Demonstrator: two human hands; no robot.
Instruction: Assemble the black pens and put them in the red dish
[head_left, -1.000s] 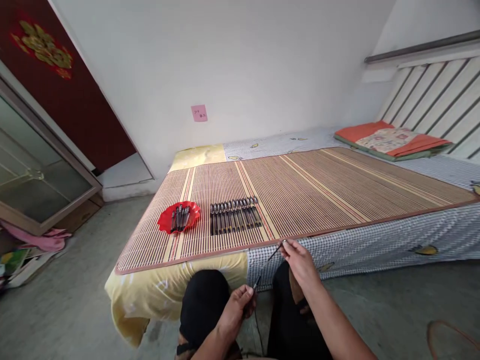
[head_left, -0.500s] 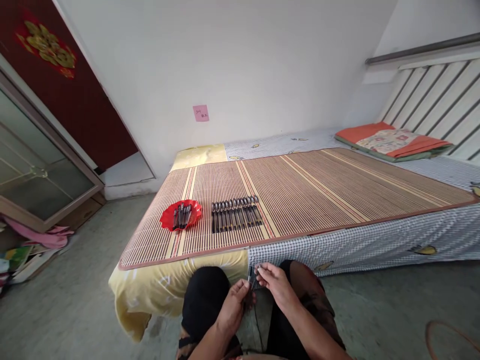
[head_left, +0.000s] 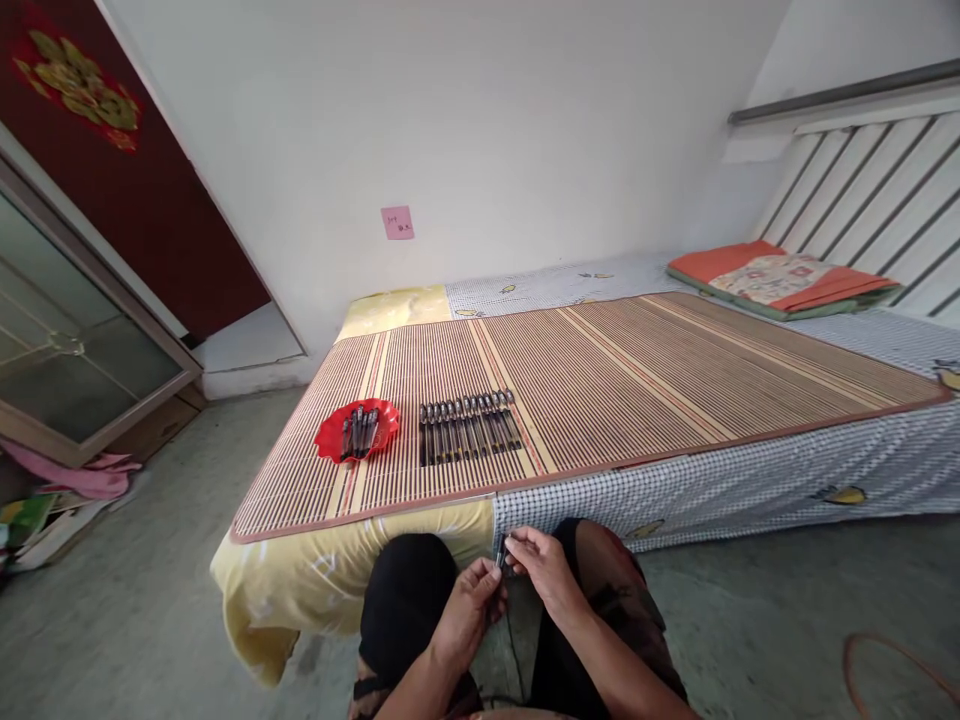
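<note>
The hands are out past the front edge of the flat brown-and-tan striped bamboo mat (head_left: 615,380), low over the gap between the knees. The mat has a brown cloth rim, and to the right of the pens there is lots of bare mat. The round red dish with a wavy rim (head_left: 325,441) sits near the mat's left edge, just beside the row of black-and-clear pens (head_left: 469,430). The folded orange-and-green quilt (head_left: 787,279) is far off at the back right.

There are two hands and one thin dark pen (head_left: 500,551) between them. The left hand (head_left: 466,606) pinches its lower part with thumb and fingers. The right hand (head_left: 546,567) pinches its top end with the fingertips. The row has about twelve pens, side by side, caps at the far end. About five more lie bunched in the dish. There is one dish and one quilt.

The left fingers hide most of the held pen, and its small parts are too blurry to see. The dish pens overlap, so counting them is hard. Both forearms are cut off at the bottom.
</note>
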